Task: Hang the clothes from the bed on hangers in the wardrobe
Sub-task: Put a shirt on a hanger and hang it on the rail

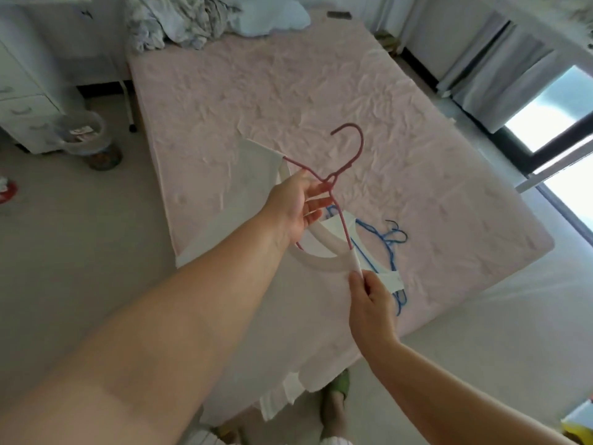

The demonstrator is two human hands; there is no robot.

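A white T-shirt (282, 309) hangs over the near corner of the pink bed (288, 101), with a red wire hanger (349, 149) threaded into its neck opening. My left hand (300, 205) holds the hanger just below the hook, fingers on the twisted neck. My right hand (369, 293) pinches the shirt's collar and shoulder where the hanger's right arm goes under the fabric. The hanger's far arm is inside the left shoulder. Blue hangers (390, 239) lie on the bed behind the shirt, partly hidden by it.
A heap of crumpled bedding (192, 20) sits at the head of the bed. White drawers (22, 101) and a clear bin (81, 133) stand on the floor at left. Curtains (491, 69) and a window are at right. A green slipper (340, 385) shows below.
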